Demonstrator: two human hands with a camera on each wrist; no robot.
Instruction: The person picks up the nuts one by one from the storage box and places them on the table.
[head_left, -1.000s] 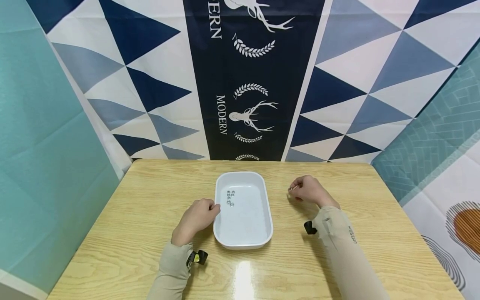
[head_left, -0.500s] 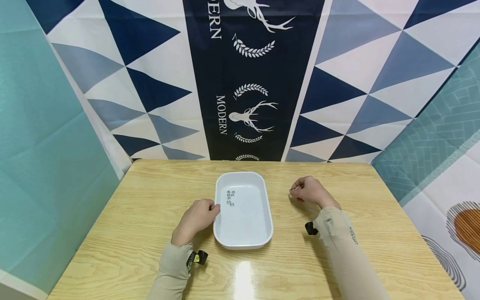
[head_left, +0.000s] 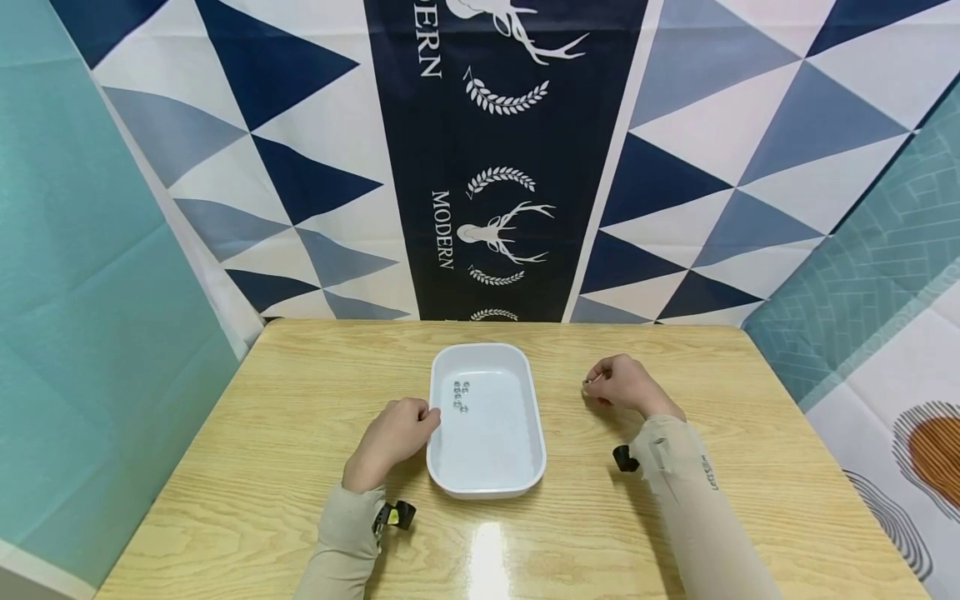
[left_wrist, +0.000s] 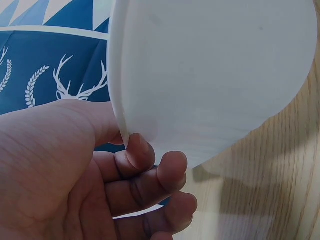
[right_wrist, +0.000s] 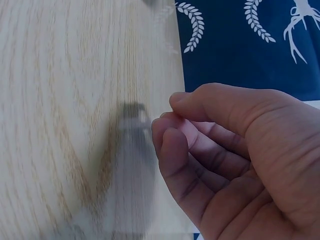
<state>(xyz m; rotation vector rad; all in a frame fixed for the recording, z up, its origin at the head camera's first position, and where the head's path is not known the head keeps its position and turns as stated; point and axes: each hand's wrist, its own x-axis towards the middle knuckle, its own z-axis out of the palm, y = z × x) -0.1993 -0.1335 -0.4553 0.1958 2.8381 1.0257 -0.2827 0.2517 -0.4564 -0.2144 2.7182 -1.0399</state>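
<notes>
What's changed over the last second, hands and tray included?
The right hand has shifted slightly right and downward in the head view; whatever it may hold is too small to make out. Unchanged: the left hand holding the white tray by its rim, and the small clear pieces inside.

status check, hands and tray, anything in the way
Left hand gripping tray by left rim. Right hand out right, pinching speck too small to identify. Small pieces in tray's left half. Possibly in the way: tray's right wall.
</notes>
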